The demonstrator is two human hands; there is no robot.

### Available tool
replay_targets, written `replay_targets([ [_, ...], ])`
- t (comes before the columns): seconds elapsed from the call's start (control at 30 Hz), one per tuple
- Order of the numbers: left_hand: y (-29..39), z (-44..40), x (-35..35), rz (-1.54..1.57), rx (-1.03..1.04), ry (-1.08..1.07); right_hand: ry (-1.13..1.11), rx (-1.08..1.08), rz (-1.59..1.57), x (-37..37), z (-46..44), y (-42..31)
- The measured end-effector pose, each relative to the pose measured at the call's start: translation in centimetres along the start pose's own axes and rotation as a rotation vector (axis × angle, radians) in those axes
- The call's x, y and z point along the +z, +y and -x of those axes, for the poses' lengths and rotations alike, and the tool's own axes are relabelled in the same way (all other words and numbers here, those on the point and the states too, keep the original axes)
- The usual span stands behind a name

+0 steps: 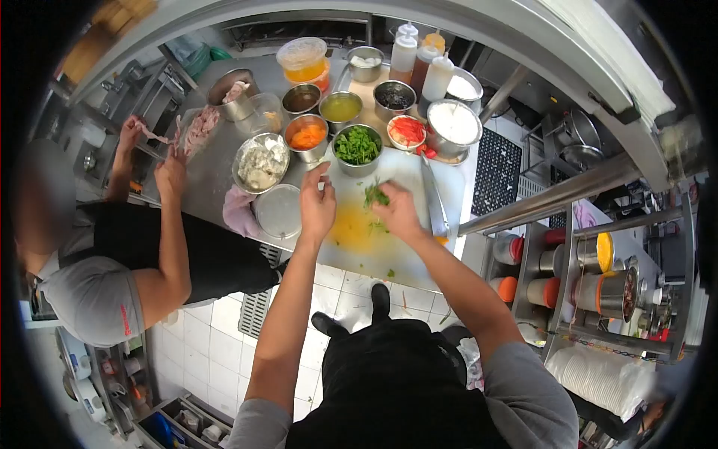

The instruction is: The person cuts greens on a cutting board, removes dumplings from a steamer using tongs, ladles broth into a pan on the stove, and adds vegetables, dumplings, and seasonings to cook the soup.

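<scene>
Chopped green herbs (374, 194) are pinched in my right hand (400, 215), low over the white cutting board (407, 258). My left hand (318, 203) hovers at the board's left edge, fingers apart, with nothing in it. Just beyond both hands stands a metal bowl of chopped greens (357, 147). A knife (434, 196) lies along the board's right side, its blade partly beyond my right wrist. Yellow-orange stains and loose green bits mark the board's surface. Close to my left hand is a round clear lid (277, 210).
Metal bowls hold orange pieces (307, 136), yellow liquid (342, 108) and a white creamy mix (261, 162). Red strips (407, 131) sit in a small bowl. Squeeze bottles (437, 77) stand behind. At left, a co-worker (131, 247) handles raw meat (200, 129). Shelves (542, 288) flank the right.
</scene>
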State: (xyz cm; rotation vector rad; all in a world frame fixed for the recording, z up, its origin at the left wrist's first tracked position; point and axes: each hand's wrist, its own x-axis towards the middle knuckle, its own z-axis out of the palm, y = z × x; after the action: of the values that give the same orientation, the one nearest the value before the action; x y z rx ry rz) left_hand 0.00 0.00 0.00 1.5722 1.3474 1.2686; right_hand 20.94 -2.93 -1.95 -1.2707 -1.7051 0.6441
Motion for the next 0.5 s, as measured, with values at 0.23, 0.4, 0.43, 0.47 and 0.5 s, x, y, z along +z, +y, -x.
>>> replay_targets([
  [0.23, -2.2, -5.4, 2.9, 0.025, -0.299, 0.045, -0.045, -0.23, 0.195, -1.0, -12.4, -2.4],
  [0.4, 0.0, -6.9, 3.5, 0.004, -0.496, 0.046, -0.248, -0.211, 0.184, -0.5, -14.3, -0.6],
  [0.43, -0.9, -7.4, 3.8, 0.006, -0.455, 0.056, -0.241, -0.18, 0.147, -0.9, -14.2, -1.5],
  [0.47, -1.8, -7.7, 3.9, 0.004, -0.416, 0.06, -0.231, -0.144, 0.107, -1.3, -14.0, -2.3],
  [0.5, -2.9, -7.8, 4.2, 0.003, -0.377, 0.058, -0.229, -0.168, 0.114, -1.3, -13.6, -2.1],
])
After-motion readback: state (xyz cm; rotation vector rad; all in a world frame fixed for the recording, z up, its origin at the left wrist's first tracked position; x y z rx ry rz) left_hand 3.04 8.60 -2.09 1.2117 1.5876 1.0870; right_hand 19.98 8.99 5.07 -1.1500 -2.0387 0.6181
